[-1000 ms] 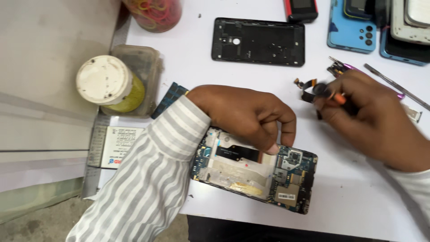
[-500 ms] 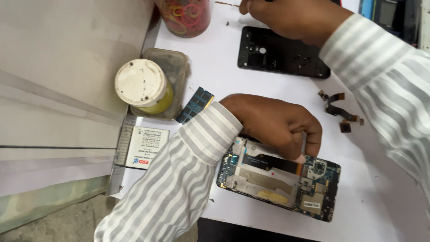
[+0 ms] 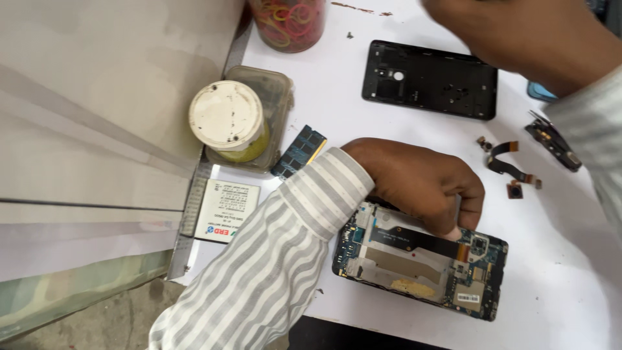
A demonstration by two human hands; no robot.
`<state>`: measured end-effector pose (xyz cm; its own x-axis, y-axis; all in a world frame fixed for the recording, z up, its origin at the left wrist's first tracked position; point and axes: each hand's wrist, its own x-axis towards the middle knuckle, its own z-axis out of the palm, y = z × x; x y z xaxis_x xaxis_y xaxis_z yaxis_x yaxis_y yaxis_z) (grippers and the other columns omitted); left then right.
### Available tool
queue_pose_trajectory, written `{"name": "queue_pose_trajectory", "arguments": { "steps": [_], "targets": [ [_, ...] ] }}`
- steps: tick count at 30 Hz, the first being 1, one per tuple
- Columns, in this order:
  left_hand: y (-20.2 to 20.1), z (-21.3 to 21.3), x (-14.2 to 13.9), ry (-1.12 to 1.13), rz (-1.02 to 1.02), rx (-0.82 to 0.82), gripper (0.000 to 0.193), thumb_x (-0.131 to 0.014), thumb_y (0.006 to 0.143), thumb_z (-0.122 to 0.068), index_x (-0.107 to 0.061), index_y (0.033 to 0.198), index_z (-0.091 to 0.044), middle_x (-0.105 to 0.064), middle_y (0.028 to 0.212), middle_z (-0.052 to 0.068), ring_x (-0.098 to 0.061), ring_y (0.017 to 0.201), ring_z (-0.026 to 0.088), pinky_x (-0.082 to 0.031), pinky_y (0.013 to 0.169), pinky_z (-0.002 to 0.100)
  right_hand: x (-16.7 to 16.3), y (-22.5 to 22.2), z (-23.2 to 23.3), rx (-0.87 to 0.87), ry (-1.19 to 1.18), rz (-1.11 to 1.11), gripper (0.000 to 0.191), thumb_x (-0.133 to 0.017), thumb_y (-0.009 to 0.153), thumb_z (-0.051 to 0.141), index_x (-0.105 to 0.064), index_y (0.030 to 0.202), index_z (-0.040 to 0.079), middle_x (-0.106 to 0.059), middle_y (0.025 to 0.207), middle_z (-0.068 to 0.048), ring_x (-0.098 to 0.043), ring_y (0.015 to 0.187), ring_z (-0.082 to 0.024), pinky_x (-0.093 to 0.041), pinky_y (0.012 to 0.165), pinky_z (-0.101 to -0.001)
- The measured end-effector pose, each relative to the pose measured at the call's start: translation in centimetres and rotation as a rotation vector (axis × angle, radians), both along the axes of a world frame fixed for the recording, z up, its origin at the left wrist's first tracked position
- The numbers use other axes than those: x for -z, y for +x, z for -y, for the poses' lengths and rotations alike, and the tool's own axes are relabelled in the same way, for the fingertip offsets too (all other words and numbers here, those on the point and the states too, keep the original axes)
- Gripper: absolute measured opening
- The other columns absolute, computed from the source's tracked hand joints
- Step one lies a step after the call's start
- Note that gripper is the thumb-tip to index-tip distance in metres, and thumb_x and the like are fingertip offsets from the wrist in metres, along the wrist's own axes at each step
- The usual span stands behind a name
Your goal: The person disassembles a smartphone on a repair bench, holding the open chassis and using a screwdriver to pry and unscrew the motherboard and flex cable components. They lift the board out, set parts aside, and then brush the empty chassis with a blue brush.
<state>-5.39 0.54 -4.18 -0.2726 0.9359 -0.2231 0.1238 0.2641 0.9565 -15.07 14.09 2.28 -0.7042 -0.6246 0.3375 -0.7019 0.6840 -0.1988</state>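
Note:
An opened phone [image 3: 421,266], its back off and its circuit board and flex cable exposed, lies near the front edge of the white table [image 3: 570,272]. My left hand [image 3: 418,178] rests on the phone's upper edge with the fingers curled down onto it, holding it in place. My right hand [image 3: 512,32] is raised and blurred at the top right, above the black back cover [image 3: 431,79]. Its fingers are out of frame, so I cannot tell whether it holds anything.
Small camera and flex cable parts [image 3: 508,165] and a dark connector piece [image 3: 554,146] lie right of the phone. At the left are a white-lidded jar [image 3: 227,116] in a plastic tub [image 3: 272,87], a memory module [image 3: 299,150], a white battery [image 3: 227,210] and a rubber-band jar [image 3: 288,23].
My right hand has left the small parts beside the phone and swung up to the top of the view. The left hand stays on the opened phone.

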Motion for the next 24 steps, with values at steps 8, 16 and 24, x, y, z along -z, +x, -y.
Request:
{"name": "queue_pose_trajectory", "arguments": {
  "steps": [8,16,24],
  "targets": [
    [0.8,1.1,-1.6,-0.028,-0.149,-0.155,0.032,-0.068,0.081,-0.018,-0.07,0.11,-0.005,-0.074,0.081,0.004,-0.068,0.074,0.013,-0.055,0.065,0.031,2.9,6.6,-13.3,0.147,-0.475,0.351,0.047,-0.026,0.121,0.037,-0.057,0.12,0.002,-0.053,0.086,-0.002,-0.052,0.063,-0.01,-0.044,0.053,-0.026],
    [1.5,2.2,-2.7,-0.025,-0.195,-0.372,0.027,-0.066,0.086,-0.011,-0.066,0.112,-0.002,-0.07,0.068,0.004,-0.06,0.058,0.011,-0.049,0.054,0.031,6.6,14.0,-16.6,0.374,-0.556,0.374,0.061,-0.018,0.127,0.04,-0.052,0.106,-0.006,-0.052,0.074,-0.012,-0.047,0.057,-0.014,-0.043,0.057,-0.03],
    [2.6,2.3,-3.8,-0.058,-0.409,-0.523,0.019,-0.071,0.078,-0.009,-0.078,0.095,-0.005,-0.069,0.062,0.005,-0.06,0.051,0.01,-0.048,0.05,0.029,4.0,17.2,-12.9,0.315,-0.498,0.364,0.035,-0.047,0.118,0.03,-0.055,0.121,-0.004,-0.065,0.093,-0.014,-0.063,0.071,-0.014,-0.055,0.068,-0.0293]
  ]
}}
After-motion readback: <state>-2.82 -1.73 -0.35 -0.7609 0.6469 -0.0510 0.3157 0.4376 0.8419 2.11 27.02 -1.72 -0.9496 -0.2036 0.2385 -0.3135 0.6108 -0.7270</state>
